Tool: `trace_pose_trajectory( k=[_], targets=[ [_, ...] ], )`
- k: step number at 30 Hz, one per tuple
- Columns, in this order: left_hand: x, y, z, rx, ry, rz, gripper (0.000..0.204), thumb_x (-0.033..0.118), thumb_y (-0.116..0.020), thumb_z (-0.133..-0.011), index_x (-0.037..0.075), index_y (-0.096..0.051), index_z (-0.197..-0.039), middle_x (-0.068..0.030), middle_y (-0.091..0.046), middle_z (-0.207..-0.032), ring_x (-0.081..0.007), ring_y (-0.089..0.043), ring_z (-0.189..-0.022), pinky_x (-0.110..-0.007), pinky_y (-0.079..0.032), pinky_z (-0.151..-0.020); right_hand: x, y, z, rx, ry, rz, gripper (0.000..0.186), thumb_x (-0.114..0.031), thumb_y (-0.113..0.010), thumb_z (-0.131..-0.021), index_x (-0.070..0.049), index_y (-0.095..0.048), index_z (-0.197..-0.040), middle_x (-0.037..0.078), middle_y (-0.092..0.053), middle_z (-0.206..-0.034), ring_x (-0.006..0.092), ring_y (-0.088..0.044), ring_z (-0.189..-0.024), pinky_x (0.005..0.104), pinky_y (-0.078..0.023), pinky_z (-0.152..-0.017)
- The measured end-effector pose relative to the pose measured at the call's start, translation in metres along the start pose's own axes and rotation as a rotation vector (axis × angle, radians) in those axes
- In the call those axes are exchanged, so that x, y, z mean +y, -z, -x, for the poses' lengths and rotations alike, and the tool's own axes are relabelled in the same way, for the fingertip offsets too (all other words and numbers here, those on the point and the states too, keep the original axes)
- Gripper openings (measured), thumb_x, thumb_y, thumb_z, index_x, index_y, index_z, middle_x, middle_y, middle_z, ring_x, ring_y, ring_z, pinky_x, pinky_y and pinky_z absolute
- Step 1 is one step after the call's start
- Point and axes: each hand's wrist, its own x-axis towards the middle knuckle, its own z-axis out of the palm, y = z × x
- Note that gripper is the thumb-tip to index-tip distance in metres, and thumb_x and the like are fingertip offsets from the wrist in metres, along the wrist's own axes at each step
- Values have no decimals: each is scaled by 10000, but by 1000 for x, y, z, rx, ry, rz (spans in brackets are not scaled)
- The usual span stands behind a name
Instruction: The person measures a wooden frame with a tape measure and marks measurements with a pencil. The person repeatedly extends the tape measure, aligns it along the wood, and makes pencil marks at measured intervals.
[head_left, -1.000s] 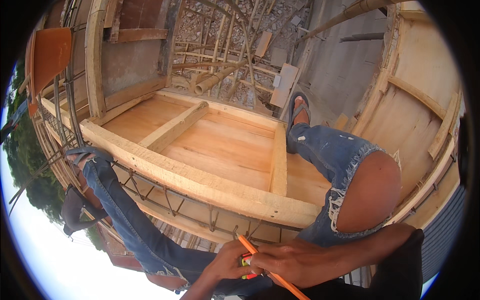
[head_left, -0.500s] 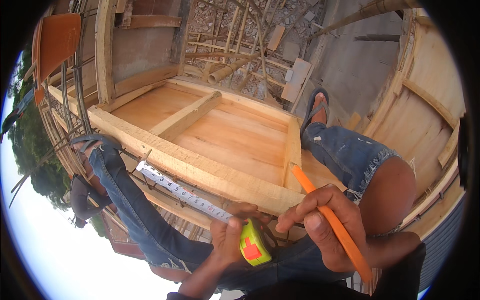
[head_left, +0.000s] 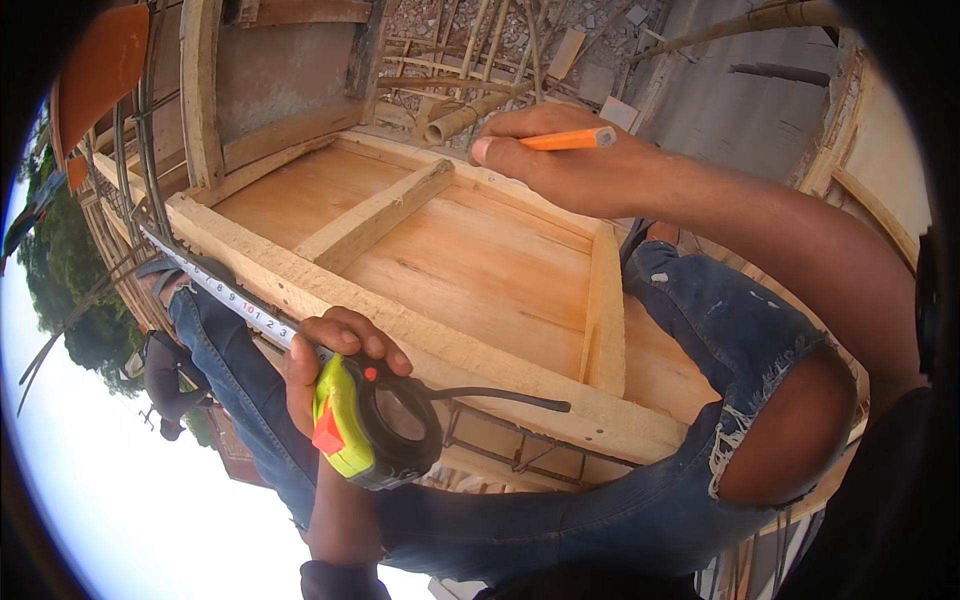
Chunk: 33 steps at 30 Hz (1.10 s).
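The biggest thing before me is one wooden frame (head_left: 480, 270) with a plywood bottom. I count in it one long near beam (head_left: 520, 382), one far rail (head_left: 405, 158), one end piece (head_left: 268, 166) at the left and two cross-pieces (head_left: 380, 215) between beam and rail. Beyond the rail lies one thick bamboo pole (head_left: 470, 118) with a round cut end. My two legs (head_left: 480, 520) are in blue jeans, spread on two sides of the frame, and one bare knee (head_left: 790, 430) comes out of the torn cloth. At the left, farther away, one other person (head_left: 175, 380) in dark clothes is bending.

Of my two hands, the left hand (head_left: 335, 335) is closed around one tape measure (head_left: 385, 430), lime and black, near the outer side of the long beam. Its one white blade (head_left: 235, 298) is drawn out toward the upper left, along this beam; whether it touches the wood, I cannot tell. One black strap (head_left: 500, 394) hangs from the case toward the right. My right hand (head_left: 570, 175) is raised over the far rail, and its fingers pinch one orange pencil (head_left: 570, 139). The blunt end points to the right; the other end is hidden by my fingers.
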Motion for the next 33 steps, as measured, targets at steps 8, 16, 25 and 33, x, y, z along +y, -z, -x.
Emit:
trace_pose_trajectory(
  k=[8, 16, 25, 33],
  targets=[
    [51, 93, -30, 349, 95, -381, 325, 273, -333, -1034, 51, -505, -868, -87, -506, -750, -221, -562, -568, -286, -501, -483, 22, -95, -136, -340, -21, -388, 318, -304, -546, -909, -14, -627, -1012, 71, -657, -778, 153, -612, -665, 306, -512, -630],
    [48, 104, -38, 215, 126, -303, 328, 281, -316, -1034, 75, -494, -851, -40, -488, -727, -165, -501, -544, -275, -483, -480, 28, -190, -146, -246, -25, -1156, 282, -266, -613, -910, 11, -630, -960, 72, -636, -767, 124, -607, -656, 271, -530, -585],
    [58, 113, -48, -115, 279, -158, 273, 176, -613, -903, 5, -525, -1097, -96, -541, -901, -184, -622, -776, -341, -540, -706, 10, -206, -98, -115, 90, -1278, 172, -155, -662, -863, 3, -629, -923, 72, -649, -818, 114, -615, -703, 258, -520, -649],
    [58, 128, -44, -101, 155, -242, 276, 264, -365, -1010, 37, -520, -984, -108, -549, -808, -236, -618, -660, -391, -555, -611, 12, -212, -85, -29, 7, -1365, 217, -203, -593, -861, -3, -621, -939, 114, -658, -831, 184, -634, -741, 340, -505, -681]
  ],
)
